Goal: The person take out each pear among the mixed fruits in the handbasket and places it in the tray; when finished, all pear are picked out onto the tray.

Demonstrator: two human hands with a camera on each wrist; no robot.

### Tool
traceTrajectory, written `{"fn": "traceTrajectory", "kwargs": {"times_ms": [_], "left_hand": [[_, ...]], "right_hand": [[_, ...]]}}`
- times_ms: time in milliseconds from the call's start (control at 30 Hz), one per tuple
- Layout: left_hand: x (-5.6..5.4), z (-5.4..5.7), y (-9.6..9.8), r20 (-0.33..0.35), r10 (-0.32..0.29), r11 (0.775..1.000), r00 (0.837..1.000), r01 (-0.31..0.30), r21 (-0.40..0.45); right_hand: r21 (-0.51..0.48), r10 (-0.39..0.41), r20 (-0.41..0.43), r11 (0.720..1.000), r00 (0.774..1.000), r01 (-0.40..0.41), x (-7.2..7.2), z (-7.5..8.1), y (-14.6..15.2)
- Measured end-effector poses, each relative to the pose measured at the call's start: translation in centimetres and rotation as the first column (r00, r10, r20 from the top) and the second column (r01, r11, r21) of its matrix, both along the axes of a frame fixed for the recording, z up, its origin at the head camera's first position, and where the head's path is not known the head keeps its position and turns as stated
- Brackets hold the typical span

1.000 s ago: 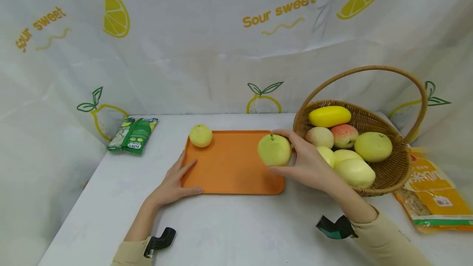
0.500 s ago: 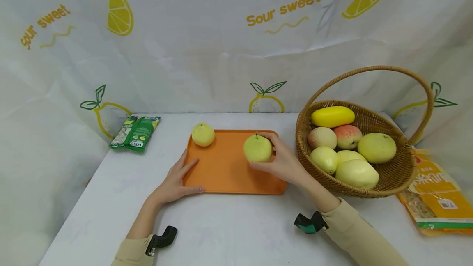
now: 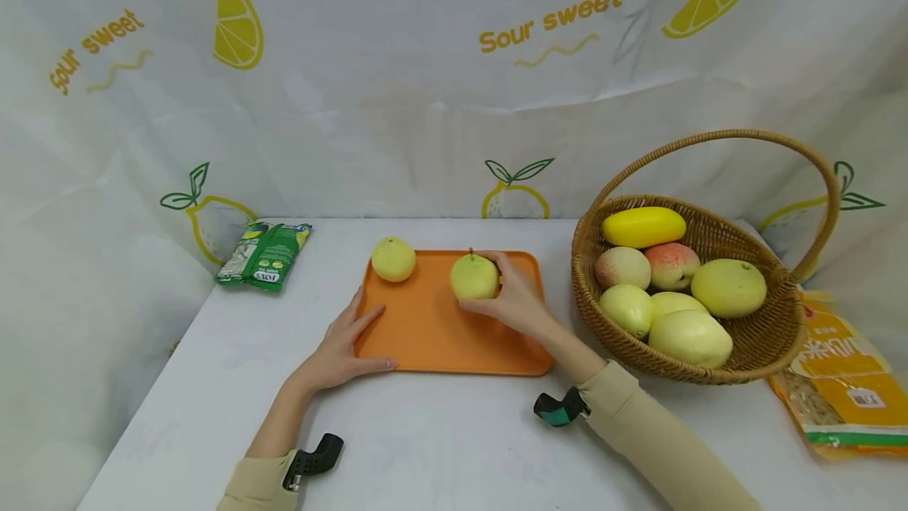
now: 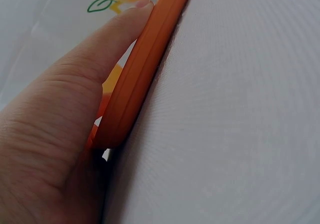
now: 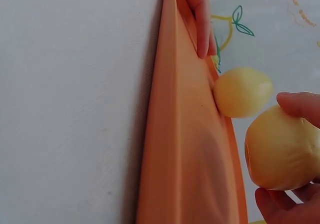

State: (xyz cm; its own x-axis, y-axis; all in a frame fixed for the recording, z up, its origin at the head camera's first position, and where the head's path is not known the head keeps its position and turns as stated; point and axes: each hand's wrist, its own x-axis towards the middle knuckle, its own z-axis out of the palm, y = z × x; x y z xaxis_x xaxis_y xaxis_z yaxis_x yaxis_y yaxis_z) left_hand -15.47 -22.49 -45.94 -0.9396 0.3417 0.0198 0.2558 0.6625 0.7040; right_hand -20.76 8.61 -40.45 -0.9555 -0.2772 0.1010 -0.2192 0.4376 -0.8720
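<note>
Leftmost, green packet (image 3: 266, 256) on worktop (image 3: 426, 448). Left hand (image 3: 342, 349), fingers spread, touches left end of tray (image 3: 426, 333). Pale fruit (image 3: 393, 259) at far-left corner; stemmed fruit (image 3: 471, 278) above tray, pinched by right hand (image 3: 516, 302). Then basket (image 3: 776, 337) of produce, yellow bag (image 3: 854, 369).

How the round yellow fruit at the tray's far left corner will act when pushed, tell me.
The round yellow fruit would probably roll, as its sides curve. The raised rim of the orange tray looks low, so it might check only a gentle nudge. The fruit's skin appears smooth, so it may slip slightly under fingertips.
</note>
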Motion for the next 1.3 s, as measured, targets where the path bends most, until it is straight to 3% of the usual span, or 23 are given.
{"fn": "traceTrajectory", "kwargs": {"times_ms": [267,733,1300], "left_hand": [[-0.1,-0.2,0.0,-0.006,-0.001,1.000,1.000,0.000,-0.005],[-0.1,-0.1,0.0,-0.001,-0.001,1.000,1.000,0.001,-0.001],[-0.2,-0.2,-0.1,-0.002,-0.002,1.000,1.000,0.002,-0.007]], "right_hand": [[0.067,-0.069,0.038,0.996,0.997,0.066,-1.5,-0.5,-1.4],[0.070,-0.097,0.078,0.993,0.992,0.091,-3.8,-1.1,-3.2],[0.073,-0.043,0.038,0.997,0.998,0.040,-5.3,-1.8,-4.2]]}}
